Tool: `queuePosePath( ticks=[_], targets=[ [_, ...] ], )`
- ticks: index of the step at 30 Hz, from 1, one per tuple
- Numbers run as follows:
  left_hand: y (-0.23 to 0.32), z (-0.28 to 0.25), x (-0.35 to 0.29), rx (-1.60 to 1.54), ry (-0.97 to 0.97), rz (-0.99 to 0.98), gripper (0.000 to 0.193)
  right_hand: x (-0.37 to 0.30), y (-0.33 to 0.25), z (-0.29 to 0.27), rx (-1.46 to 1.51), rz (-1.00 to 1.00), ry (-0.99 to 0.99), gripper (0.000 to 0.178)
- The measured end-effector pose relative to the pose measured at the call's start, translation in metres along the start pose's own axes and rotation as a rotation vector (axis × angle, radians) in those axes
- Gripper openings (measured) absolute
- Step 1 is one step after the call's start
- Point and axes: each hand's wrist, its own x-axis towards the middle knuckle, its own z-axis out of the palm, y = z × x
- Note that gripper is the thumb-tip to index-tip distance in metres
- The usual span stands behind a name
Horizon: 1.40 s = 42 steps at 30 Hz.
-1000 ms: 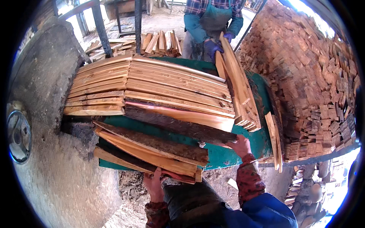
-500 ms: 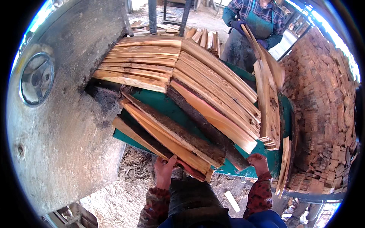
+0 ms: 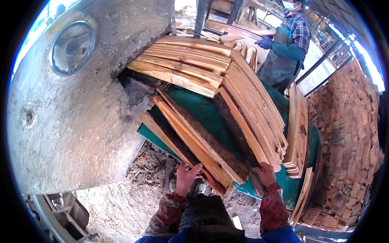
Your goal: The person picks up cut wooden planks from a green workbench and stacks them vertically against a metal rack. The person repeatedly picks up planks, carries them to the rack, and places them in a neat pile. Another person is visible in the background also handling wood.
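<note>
My left hand (image 3: 187, 178) is closed around the near end of a bark-edged wooden slab (image 3: 160, 131), thumb and fingers on either side. Beside that slab lie a reddish-edged board (image 3: 190, 139) and a bark-covered slab (image 3: 214, 150), all slanting across the green table (image 3: 194, 101). To the right, my right hand (image 3: 266, 174) grips the near end of a dark bark slab (image 3: 235, 127), its tip sticking out past my fingers. That slab lies along a neat row of sawn boards (image 3: 255, 109).
Another stack of boards (image 3: 178, 60) lies at the far left, against a large metal machine panel (image 3: 81, 121) with a handwheel (image 3: 73, 48). More boards (image 3: 297, 129) stand at right, before a tall wood pile (image 3: 344, 154). A masked co-worker (image 3: 283, 48) holds a plank beyond the table.
My view has swung, so the table sits farther right. My right hand has closed further over the dark slab's end. The co-worker has turned left and moved a plank off the table's right side.
</note>
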Motion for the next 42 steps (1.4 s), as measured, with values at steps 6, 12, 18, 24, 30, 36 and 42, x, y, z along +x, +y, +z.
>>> queuePosePath(
  ticks=[6, 12, 18, 24, 30, 36, 42],
  targets=[
    [0.004, -0.004, -0.003, 0.014, -0.068, 0.030, 0.042, -0.048, -0.037, -0.042, 0.026, -0.176, 0.141, 0.015],
    [0.007, -0.006, -0.004, 0.036, -0.094, 0.016, 0.043, -0.027, -0.102, -0.053, 0.077, -0.170, -0.142, 0.024],
    [0.004, -0.012, -0.004, -0.054, -0.107, 0.002, 0.046, 0.037, -0.132, 0.039, 0.048, -0.516, -0.258, 0.056],
    [0.005, -0.018, 0.004, -0.012, -0.101, 0.055, 0.045, 0.081, -0.121, 0.079, -0.097, -0.392, -0.368, 0.087],
    [0.008, -0.014, 0.010, -0.078, -0.034, 0.051, 0.047, 0.109, -0.147, 0.095, -0.157, -0.254, -0.435, 0.104],
    [-0.012, -0.033, 0.014, 0.015, 0.047, -0.043, 0.044, 0.095, -0.147, 0.102, -0.057, -0.285, -0.434, 0.110],
    [-0.015, -0.059, 0.000, -0.345, -0.090, 0.012, 0.042, 0.066, -0.154, 0.129, 0.062, -0.336, -0.446, 0.110]
  ],
)
